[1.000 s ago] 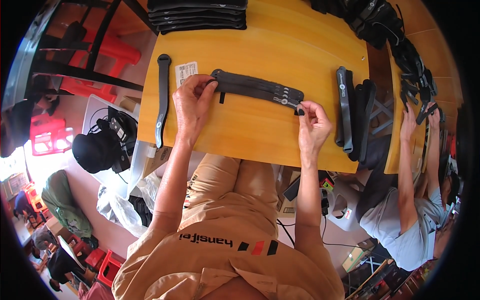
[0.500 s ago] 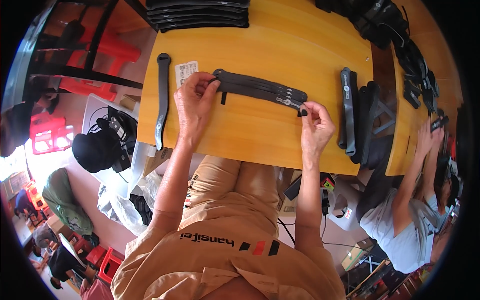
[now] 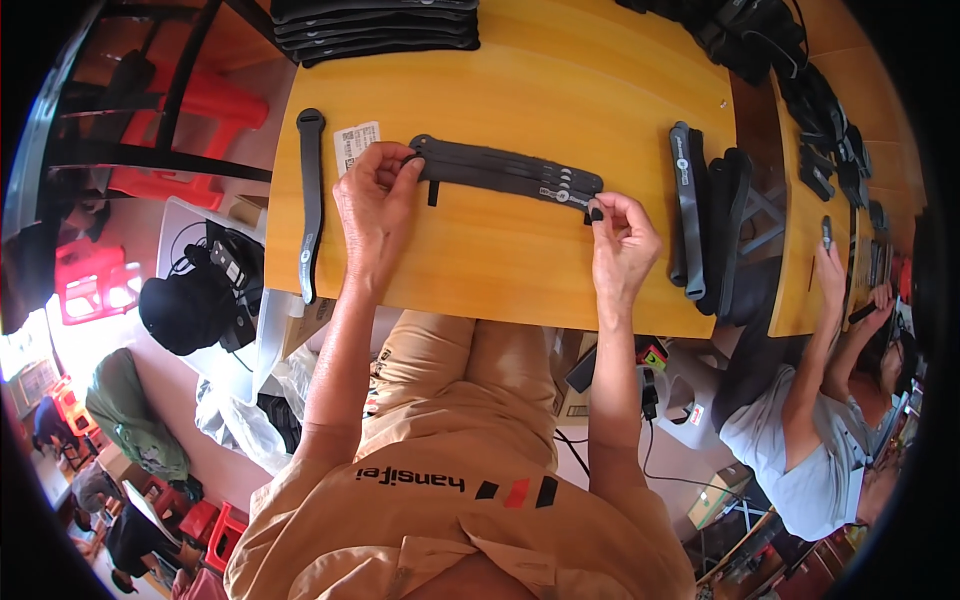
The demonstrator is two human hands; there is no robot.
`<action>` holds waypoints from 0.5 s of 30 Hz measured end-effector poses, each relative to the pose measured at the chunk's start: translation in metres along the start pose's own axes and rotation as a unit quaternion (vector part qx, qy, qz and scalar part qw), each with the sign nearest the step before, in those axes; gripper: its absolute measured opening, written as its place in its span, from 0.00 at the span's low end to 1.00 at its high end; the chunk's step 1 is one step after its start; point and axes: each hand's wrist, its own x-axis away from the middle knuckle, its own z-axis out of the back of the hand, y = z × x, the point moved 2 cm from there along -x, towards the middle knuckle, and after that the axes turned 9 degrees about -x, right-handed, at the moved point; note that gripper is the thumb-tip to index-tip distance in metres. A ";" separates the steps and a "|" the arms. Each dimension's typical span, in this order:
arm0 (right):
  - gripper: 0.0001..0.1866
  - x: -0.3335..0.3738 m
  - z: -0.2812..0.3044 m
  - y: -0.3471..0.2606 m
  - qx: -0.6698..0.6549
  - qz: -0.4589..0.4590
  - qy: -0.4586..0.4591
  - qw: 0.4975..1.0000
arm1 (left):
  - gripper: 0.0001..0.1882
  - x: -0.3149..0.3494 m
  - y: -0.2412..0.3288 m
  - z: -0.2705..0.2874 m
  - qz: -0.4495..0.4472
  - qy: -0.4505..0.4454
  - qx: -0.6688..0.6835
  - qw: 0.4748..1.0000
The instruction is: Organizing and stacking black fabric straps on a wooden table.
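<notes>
A dark grey strap (image 3: 500,186) with a pale printed mark lies lengthwise across the table, along the near side of a few overlapping straps (image 3: 500,160) of the same kind. The thumb and fingers of my left hand (image 3: 375,215) pinch its left end, beside the rounded, holed end of the straps. With thumb and forefinger, my right hand (image 3: 626,250) grips the right end, where a small black piece shows at the fingertips. A short black tab (image 3: 433,193) sticks out below the strap near my left hand.
A single strap (image 3: 311,205) lies at the left, near a white label sheet (image 3: 357,140). More straps (image 3: 688,210) are piled at the right edge, and a dark folded stack (image 3: 378,28) stands at the back left. A co-worker (image 3: 790,450) sits at the neighbouring table (image 3: 795,290).
The whole view has shifted slightly. Both my hands keep their hold on the strap, which lies much as before. The co-worker's hands have moved apart.
</notes>
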 end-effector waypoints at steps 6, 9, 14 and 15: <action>0.06 -0.001 0.002 -0.002 0.012 0.000 0.002 1.000 | 0.05 0.000 -0.001 -0.003 0.003 -0.010 0.011 1.000; 0.06 -0.001 0.000 -0.001 0.024 -0.007 0.001 1.000 | 0.05 0.001 0.000 -0.002 -0.008 0.008 -0.012 1.000; 0.06 -0.001 0.000 -0.001 0.015 -0.004 0.006 1.000 | 0.06 0.001 0.000 -0.002 -0.013 0.011 -0.011 1.000; 0.06 -0.001 0.000 -0.002 0.016 -0.005 0.007 1.000 | 0.06 0.000 0.000 -0.002 -0.013 0.010 -0.011 1.000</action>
